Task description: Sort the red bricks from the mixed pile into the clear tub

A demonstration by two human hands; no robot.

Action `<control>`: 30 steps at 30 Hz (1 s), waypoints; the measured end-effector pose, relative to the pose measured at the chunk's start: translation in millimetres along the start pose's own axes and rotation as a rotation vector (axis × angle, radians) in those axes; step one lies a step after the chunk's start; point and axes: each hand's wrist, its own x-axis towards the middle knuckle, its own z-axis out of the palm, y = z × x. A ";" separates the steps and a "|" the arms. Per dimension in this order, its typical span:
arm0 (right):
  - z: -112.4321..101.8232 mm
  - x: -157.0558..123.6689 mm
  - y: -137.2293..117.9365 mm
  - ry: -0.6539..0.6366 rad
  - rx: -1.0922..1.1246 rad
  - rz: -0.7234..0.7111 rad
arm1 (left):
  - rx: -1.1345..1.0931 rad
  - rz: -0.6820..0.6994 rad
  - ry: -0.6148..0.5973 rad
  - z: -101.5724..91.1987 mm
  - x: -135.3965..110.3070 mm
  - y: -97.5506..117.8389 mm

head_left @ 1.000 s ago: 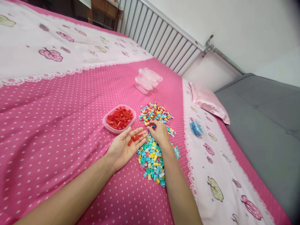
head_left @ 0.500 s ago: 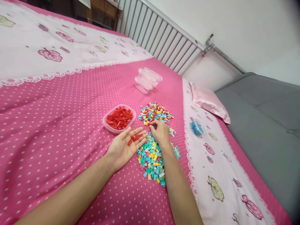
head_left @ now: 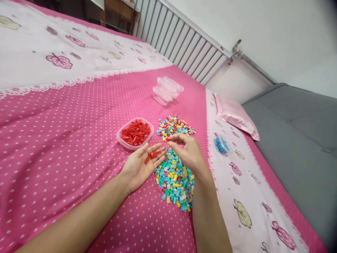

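My left hand point(head_left: 138, 167) lies palm up with its fingers stretched out. Several small red toy bricks point(head_left: 152, 155) rest on its palm and fingers. Beyond it stands a clear plastic tub point(head_left: 119, 142) holding many red bricks point(head_left: 135, 132). My right hand point(head_left: 189, 151) has its thumb and index finger around a red brick point(head_left: 168, 139) at the near edge of a mixed brick pile point(head_left: 176, 125). Under and beside that hand spreads a larger pile of bricks point(head_left: 173, 179), mostly turquoise, green and yellow; the right hand and forearm hide part of it.
Stacked clear containers point(head_left: 167, 89) stand farther back on the pink dotted bedsheet point(head_left: 86, 116). A small tub of blue bricks point(head_left: 222, 144) sits to the right, near a pink pillow point(head_left: 234, 116). Bed rails point(head_left: 181, 38) and a grey headboard point(head_left: 295, 123) border the bed.
My right hand has shifted slightly right and its wrist has turned, with thumb and index finger more visibly spread behind the tips. My left hand stays nearly still with its red bricks.
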 end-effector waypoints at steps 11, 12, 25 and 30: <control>10.5 14.1 34.3 0.191 -0.202 -0.037 | 0.007 0.007 0.043 0.9 1.4 0.6; 15.6 18.4 46.0 0.213 -0.236 -0.038 | 0.009 0.008 0.045 1.0 1.3 0.5; 35.8 26.9 84.6 0.124 -0.342 -0.031 | 0.015 0.010 0.052 0.9 2.0 -0.5; 36.4 27.6 86.0 0.155 -0.328 -0.005 | 0.017 0.013 0.054 1.5 1.6 -0.6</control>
